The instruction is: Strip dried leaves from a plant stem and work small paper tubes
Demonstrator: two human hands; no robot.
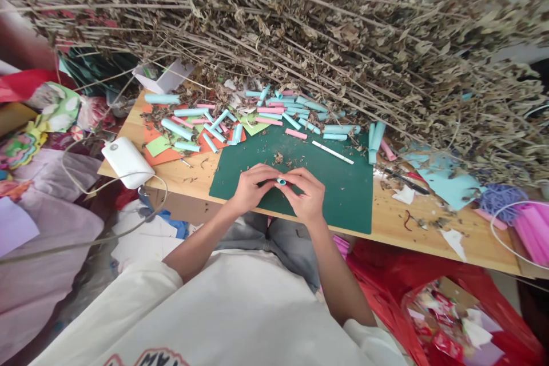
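1. Two hands meet in front of me over the near edge of the green cutting mat: the left hand and the right hand both pinch one small light-blue paper roll between their fingertips, so each hand is closed around it.
2. I see the roll end-on, just above the mat, between the two thumbs; whether it touches the mat I cannot tell, because the view is small there.
3. The mat lies on the wooden worktop, and a thin white stick lies on the mat, well apart from the hands.
4. Many finished rolls in blue and pink lie scattered at the far edge of the mat and on orange and green paper sheets to the left.
5. A large pile of dry branches with brown leaves covers the far part of the worktop and hangs over the rolls.
6. A white device with a cable sits on the left corner of the worktop.
7. Light-blue paper pieces and a dark pen-like tool lie to the right of the mat.
8. A red plastic bag is under the worktop on the right.
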